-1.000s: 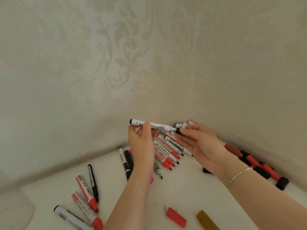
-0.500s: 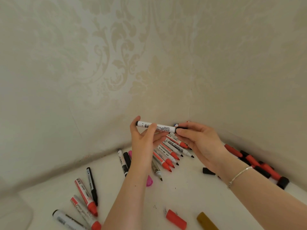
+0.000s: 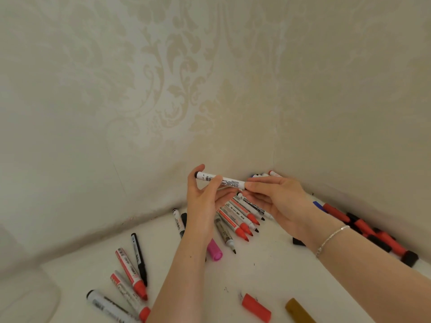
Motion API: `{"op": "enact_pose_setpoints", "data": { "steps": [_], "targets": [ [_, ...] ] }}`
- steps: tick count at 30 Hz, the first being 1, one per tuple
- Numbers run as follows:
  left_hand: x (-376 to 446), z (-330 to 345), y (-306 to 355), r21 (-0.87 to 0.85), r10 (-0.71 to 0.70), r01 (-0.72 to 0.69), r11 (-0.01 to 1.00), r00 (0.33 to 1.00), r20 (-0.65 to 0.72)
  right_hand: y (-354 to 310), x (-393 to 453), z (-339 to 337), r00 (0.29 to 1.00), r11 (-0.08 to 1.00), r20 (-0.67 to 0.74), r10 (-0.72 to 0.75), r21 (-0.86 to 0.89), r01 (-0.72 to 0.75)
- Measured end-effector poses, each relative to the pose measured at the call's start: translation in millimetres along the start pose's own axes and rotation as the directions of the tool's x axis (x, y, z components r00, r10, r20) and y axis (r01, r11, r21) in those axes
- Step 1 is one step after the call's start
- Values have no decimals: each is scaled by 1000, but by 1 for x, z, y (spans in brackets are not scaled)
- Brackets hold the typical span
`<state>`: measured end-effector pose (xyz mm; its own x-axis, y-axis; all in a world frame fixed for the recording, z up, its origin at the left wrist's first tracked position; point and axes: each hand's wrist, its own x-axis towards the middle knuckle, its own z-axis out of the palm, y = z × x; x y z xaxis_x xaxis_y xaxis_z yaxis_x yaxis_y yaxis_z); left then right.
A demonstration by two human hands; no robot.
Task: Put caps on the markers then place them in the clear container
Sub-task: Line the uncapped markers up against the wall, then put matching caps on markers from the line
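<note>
My left hand [image 3: 205, 197] pinches a white marker [image 3: 224, 181] with black print and holds it level above the table. My right hand [image 3: 279, 199] has its fingertips closed round the marker's right end, where a black cap sits; the cap is almost hidden by the fingers. Below the hands lies a fan of uncapped red and black markers [image 3: 240, 217]. The clear container [image 3: 25, 297] shows faintly at the bottom left corner.
Capped markers [image 3: 130, 273] lie at the lower left. Loose caps lie about: a pink cap [image 3: 214, 250], a red cap [image 3: 256, 307], a brown cap [image 3: 298, 311]. A row of red and black caps [image 3: 373, 231] runs along the right wall. Wallpapered walls enclose the corner.
Both hands have lifted the white marker slightly and shifted it right. The right hand's fingers have closed the black cap over the marker's right end.
</note>
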<state>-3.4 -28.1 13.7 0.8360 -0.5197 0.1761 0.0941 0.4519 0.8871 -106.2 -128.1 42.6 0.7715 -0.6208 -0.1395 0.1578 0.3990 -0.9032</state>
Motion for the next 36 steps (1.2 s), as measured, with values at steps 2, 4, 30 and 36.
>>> {"op": "enact_pose_setpoints", "data": {
  "steps": [2, 4, 30, 36],
  "targets": [
    [3, -4, 2, 92, -11, 11, 996, 1000, 7, 4, -1, 1, 1000, 997, 12, 17, -80, -16],
    [6, -10, 5, 167, -25, 27, 986, 1000, -13, 9, -3, 5, 999, 972, 44, 7, -233, 4],
    [23, -79, -2, 961, -170, 267, 78, 953, -251, 46, 17, 7, 985, 228, 171, -3, -959, 167],
    [21, -73, 0, 972, -134, 219, 82, 969, -207, 59, 14, 23, 981, -3, 189, -32, -982, 189]
  ]
}}
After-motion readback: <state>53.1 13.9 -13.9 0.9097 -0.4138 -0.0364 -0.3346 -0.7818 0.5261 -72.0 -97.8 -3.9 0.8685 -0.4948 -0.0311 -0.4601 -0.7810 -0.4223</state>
